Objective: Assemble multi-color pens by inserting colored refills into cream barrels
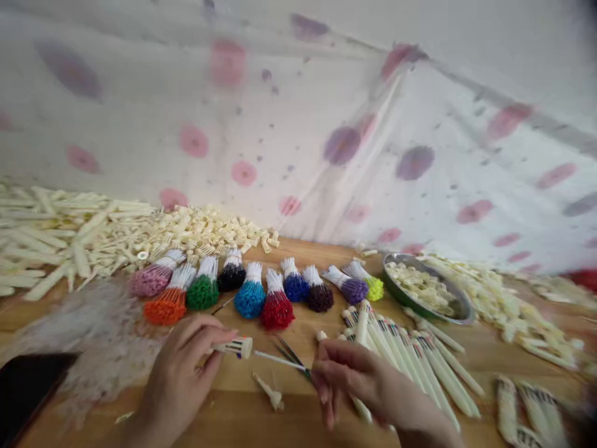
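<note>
My left hand (186,367) pinches a cream pen part (239,346) with coloured sliders between thumb and fingers, its round end facing right. Between the closed fingertips of my right hand (349,379) is a thin white pen refill (280,359) that looks green near the fingers. The refill points left, and its free end is just outside the pen part's round end. Dark tweezers (288,350) lie behind the refill, partly hidden by my right hand. On the table between my hands rests a small cream plastic piece (269,391).
Refill bundles in several colours, such as a red bundle (277,305), stand in a row behind my hands. Cream pen barrels (410,348) lie at right, near a metal bowl (459,298) of small parts. Loose cream parts (205,227) are heaped back left; a dark flat object (32,386) lies front left.
</note>
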{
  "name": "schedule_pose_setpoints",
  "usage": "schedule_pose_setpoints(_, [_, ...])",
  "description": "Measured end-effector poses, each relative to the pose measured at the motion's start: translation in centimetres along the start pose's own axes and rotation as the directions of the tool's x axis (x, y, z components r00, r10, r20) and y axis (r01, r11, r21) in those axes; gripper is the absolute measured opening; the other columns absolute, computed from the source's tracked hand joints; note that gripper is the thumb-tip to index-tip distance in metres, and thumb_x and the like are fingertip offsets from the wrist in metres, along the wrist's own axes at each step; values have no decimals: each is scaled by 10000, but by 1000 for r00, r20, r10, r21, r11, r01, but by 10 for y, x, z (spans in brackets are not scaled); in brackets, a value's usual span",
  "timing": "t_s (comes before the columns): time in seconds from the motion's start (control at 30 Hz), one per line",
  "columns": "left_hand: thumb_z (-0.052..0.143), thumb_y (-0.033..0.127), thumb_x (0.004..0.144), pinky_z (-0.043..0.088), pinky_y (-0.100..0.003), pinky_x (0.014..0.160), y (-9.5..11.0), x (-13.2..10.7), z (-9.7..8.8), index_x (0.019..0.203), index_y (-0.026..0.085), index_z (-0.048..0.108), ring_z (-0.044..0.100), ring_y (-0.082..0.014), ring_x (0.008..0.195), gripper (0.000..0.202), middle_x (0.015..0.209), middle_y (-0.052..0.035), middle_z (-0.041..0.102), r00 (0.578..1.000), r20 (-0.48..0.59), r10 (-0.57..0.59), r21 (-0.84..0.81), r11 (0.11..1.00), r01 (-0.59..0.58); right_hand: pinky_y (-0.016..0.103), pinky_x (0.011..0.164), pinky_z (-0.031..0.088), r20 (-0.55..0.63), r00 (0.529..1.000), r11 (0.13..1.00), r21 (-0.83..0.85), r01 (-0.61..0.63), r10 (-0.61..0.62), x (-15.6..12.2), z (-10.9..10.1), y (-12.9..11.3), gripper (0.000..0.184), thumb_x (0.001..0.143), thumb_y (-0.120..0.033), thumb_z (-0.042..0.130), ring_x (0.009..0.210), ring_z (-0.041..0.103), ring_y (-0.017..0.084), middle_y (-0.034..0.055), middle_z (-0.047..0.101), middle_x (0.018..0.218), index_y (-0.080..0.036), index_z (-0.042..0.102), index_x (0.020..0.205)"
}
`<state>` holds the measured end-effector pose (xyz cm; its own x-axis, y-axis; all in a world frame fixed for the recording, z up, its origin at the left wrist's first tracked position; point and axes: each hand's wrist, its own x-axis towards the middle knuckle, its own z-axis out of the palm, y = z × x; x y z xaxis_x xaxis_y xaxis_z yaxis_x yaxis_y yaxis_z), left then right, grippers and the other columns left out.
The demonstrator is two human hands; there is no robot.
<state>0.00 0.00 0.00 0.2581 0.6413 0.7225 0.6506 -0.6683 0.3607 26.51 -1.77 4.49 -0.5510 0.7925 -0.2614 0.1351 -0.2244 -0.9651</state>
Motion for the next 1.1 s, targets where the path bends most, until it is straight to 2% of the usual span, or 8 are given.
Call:
schedule_pose_setpoints(0.3, [458,-33,760,461,-233,703,0,0,3,852,207,593,566,-139,776,290,807,3,570,1000,17,11,-47,999,-11,181,534,449,-59,998,999,27,-36,38,4,-3,3,367,833,-493,553,547,620,82,-17,561,643,-152,496,711])
schedule_pose_setpoints(0.63, [456,-40,743,449,-212,710,9,-2,7,839,197,615,574,-125,764,301,789,8,579,999,48,15,-87,996,-11,202,520,442,19,999,998,55,-34,33,14,11,3,380,831,-503,542,503,599,86,-14,580,589,-150,504,694])
schedule_pose_setpoints(1.1, [459,-23,711,478,-198,664,12,0,5,818,216,620,595,-125,737,308,765,15,593,998,46,-36,-119,992,42,200,545,457,-12,999,998,53,-38,39,15,16,0,370,825,-499,546,524,608,82,-17,583,607,-156,501,694])
